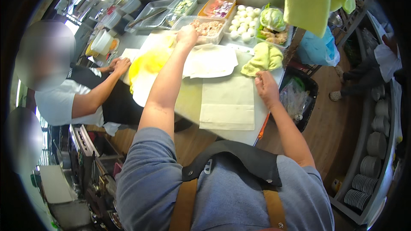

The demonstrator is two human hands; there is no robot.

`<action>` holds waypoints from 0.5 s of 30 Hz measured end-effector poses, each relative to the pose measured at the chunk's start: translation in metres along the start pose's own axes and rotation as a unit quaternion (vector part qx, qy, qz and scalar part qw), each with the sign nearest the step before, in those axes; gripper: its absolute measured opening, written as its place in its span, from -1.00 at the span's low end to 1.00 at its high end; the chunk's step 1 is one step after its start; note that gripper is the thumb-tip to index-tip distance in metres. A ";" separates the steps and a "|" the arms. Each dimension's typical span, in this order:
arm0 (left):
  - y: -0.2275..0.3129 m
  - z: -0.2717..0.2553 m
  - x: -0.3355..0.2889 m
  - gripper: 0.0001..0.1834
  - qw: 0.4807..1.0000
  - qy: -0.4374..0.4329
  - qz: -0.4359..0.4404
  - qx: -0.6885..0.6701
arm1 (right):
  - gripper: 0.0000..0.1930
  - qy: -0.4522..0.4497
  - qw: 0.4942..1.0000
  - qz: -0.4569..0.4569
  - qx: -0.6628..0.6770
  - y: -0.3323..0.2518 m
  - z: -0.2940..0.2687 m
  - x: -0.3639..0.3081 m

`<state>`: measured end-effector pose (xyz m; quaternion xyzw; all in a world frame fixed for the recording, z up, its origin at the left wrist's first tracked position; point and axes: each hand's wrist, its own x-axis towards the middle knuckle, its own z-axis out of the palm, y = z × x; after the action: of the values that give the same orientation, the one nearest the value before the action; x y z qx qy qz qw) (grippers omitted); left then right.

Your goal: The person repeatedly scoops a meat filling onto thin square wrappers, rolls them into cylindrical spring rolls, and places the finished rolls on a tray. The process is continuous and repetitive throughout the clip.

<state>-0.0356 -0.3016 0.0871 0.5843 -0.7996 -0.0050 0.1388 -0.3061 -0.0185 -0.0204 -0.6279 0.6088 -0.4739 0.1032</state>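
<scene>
My left hand (187, 36) reaches to a clear plastic tub (214, 38) of pinkish minced filling (207, 27). Its fingers are curled down at the tub's near left side, and what they hold is hidden. My right hand (267, 89) rests at the table's right edge, fingers loosely extended against a crumpled yellow-green cloth (263, 59). Between my arms lies a flat, pale rectangular sheet (227, 105) with fold lines. Beyond it are pale, round-edged sheets (209, 61), layered. A bright yellow sheet (147, 65) lies left of my forearm.
Along the back stand a tub of white balls (245, 23), one with lettuce (272, 19), chopped vegetables (220, 7) and a metal tray (155, 15). Another person's hands (120, 65) work at the left. Yellow cloths (308, 2) hang upper right; a black crate (299, 98) stands below.
</scene>
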 end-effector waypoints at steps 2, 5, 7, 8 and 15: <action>0.000 0.006 0.041 -0.49 0.997 -0.055 -0.016 0.041 | -0.80 0.000 1.000 0.000 -0.005 0.000 0.000 0.000; -0.025 0.034 0.075 -0.52 0.989 -0.106 0.029 0.097 | -0.79 -0.008 1.000 -0.001 0.005 -0.006 0.003 0.004; -0.036 0.044 0.079 -0.54 0.986 -0.125 0.030 0.107 | -0.79 -0.017 1.000 0.005 0.005 -0.008 0.003 0.003; -0.043 0.049 0.081 -0.53 0.987 -0.115 0.029 0.107 | -0.78 -0.021 1.000 0.007 -0.002 -0.009 0.003 0.004; -0.023 0.054 0.078 -0.77 0.992 -0.060 0.073 0.088 | -0.72 -0.016 0.998 -0.013 -0.051 0.000 0.004 -0.001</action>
<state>-0.0482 -0.3899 0.0482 0.5331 -0.8442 0.0405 0.0381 -0.3035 -0.0190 -0.0231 -0.6477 0.6222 -0.4333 0.0749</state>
